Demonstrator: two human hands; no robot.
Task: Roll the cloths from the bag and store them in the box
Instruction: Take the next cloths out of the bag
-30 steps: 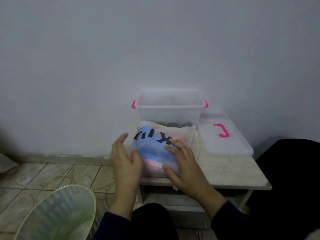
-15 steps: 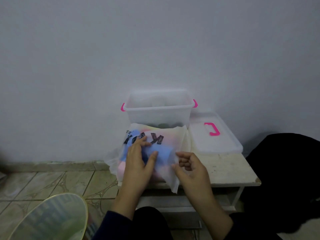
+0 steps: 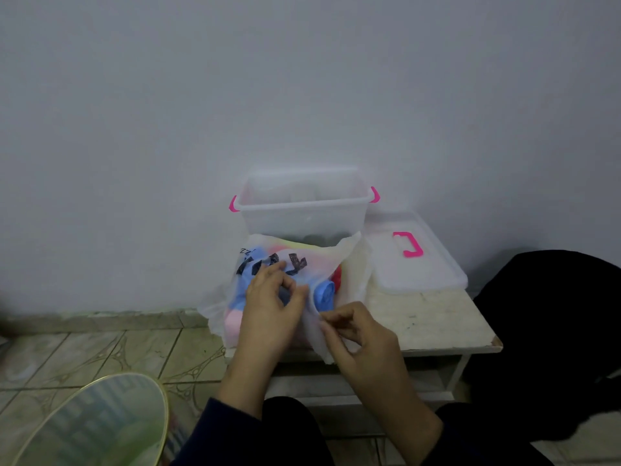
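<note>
My left hand (image 3: 268, 307) and right hand (image 3: 361, 334) pinch the bag (image 3: 349, 264) open — blue cloth (image 3: 324, 295) showing, box (image 3: 302, 210) behind.

Head camera looks down (close) at table (image 3: 437, 317).

A plain room in a home: bare grey wall (image 3: 302, 79), patterned floor tiles (image 3: 100, 351) at lower left, worn low table (image 3: 437, 324).

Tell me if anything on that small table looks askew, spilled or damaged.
Nothing is spilled. The bag overhangs the table's front left edge, and the table's near right corner looks chipped. The box stands upright, its lid flat beside it.
</note>
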